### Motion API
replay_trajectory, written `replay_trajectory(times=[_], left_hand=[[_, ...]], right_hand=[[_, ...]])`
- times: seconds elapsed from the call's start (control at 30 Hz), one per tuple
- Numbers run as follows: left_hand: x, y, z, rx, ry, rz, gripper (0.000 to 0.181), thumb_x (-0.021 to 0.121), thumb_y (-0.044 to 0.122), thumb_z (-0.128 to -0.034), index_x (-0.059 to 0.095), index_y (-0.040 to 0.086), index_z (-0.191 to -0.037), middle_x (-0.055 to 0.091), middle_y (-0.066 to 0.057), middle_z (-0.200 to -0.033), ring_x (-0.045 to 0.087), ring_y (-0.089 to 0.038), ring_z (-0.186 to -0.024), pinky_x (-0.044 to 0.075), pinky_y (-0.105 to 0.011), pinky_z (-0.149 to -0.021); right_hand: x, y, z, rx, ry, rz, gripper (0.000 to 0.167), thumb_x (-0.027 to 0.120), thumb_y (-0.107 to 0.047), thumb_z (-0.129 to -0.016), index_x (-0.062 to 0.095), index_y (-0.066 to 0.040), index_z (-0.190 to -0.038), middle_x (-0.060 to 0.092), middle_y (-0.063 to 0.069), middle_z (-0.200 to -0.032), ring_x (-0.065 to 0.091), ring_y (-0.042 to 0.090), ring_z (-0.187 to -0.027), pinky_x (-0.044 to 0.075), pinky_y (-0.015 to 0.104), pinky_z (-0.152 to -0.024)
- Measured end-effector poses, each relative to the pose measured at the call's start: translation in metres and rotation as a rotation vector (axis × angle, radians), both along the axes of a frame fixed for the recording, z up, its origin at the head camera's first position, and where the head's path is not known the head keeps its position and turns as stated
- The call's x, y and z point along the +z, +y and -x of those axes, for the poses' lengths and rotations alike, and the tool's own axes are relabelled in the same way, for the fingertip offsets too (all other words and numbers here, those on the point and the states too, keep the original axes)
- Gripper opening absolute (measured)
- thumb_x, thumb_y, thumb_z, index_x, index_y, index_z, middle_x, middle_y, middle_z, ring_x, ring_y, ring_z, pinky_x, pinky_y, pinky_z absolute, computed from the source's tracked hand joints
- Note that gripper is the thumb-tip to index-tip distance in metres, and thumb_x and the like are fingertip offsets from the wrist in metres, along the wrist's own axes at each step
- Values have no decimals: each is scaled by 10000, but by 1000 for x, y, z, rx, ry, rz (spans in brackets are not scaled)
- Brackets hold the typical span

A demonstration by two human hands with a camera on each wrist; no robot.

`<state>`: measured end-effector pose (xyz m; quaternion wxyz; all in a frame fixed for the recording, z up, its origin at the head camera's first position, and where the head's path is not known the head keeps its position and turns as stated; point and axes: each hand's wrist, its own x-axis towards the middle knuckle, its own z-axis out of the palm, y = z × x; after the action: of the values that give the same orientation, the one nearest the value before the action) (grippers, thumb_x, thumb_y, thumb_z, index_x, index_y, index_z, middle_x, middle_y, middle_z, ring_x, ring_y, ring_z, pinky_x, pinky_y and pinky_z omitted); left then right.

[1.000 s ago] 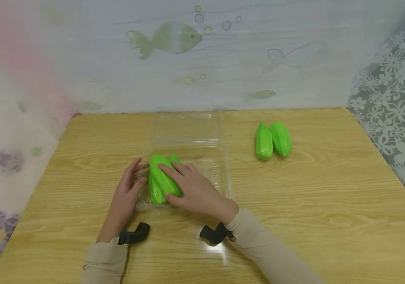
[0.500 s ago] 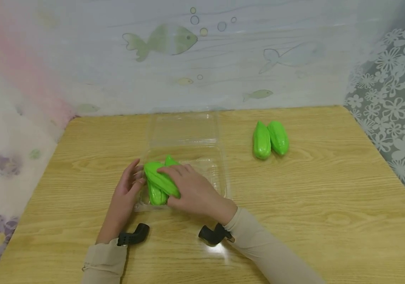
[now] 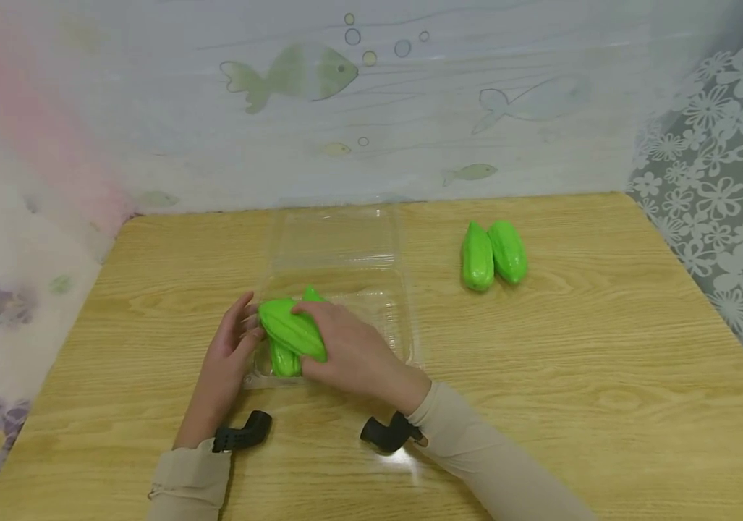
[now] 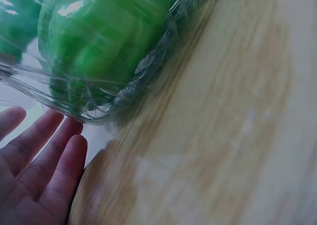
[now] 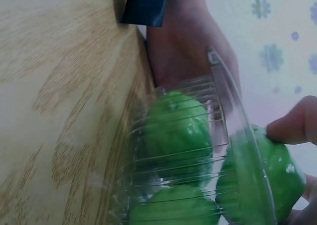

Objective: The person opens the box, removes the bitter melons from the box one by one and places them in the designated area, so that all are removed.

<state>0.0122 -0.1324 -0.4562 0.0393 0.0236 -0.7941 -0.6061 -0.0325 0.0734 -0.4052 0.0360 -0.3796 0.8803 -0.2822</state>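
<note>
In the head view my right hand (image 3: pixel 354 351) grips a bright green, ridged, elongated fruit (image 3: pixel 291 329), its thumb and fingers on opposite sides. This fruit lies slanted over other green fruits (image 3: pixel 285 360) inside a clear plastic clamshell box (image 3: pixel 404 325). From the right wrist, two fruits (image 5: pixel 176 128) show low behind the box's ribbed wall, with the held fruit (image 5: pixel 277 180) higher beside the rim. My left hand (image 3: pixel 228 347) is at the box's left side, fingers loosely extended. Its fingertips (image 4: pixel 74 126) are at the box's lower edge in the left wrist view.
The box's lid (image 3: pixel 335 235) lies folded back toward the wall. Two more green fruits (image 3: pixel 477 257) lie side by side at the back right of the wooden table (image 3: pixel 540 383). A black wrist mount (image 3: pixel 244 432) sits on each wrist. A fish-painted wall (image 3: pixel 410 108) stands behind.
The held fruit has swung to a more slanted angle, its far end shifting left, and the right hand has moved slightly with it. The left hand stays at the box's side.
</note>
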Motion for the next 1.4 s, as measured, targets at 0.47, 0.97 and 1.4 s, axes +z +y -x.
replay_trajectory(times=[0.47, 0.97, 1.4], left_hand=[[-4, -1, 2, -40, 68, -61, 511, 427, 151, -952, 216, 180, -1417, 366, -89, -1353, 386, -250, -1194, 378, -150, -899], [-4, -2, 1, -42, 94, -59, 511, 433, 166, -951, 219, 183, -1415, 365, -109, -1351, 366, -263, -1216, 363, -153, -911], [-3, -2, 0, -43, 86, -58, 510, 433, 169, -951, 220, 194, -1414, 365, -101, -1352, 365, -259, -1218, 369, -151, -905]], right_hand=[[16, 13, 9, -35, -141, 113, 701, 560, -284, -770, 247, -198, -1391, 458, -13, -1193, 484, 117, -835, 442, 244, -608], [30, 37, 25, -139, -243, 233, 733, 536, -228, -737, 201, -362, -1376, 473, -37, -1096, 490, 158, -634, 446, 292, -442], [36, 55, 37, -135, -184, 261, 497, 400, -447, -907, 314, -266, -1363, 524, 13, -1137, 525, 157, -897, 466, 357, -702]])
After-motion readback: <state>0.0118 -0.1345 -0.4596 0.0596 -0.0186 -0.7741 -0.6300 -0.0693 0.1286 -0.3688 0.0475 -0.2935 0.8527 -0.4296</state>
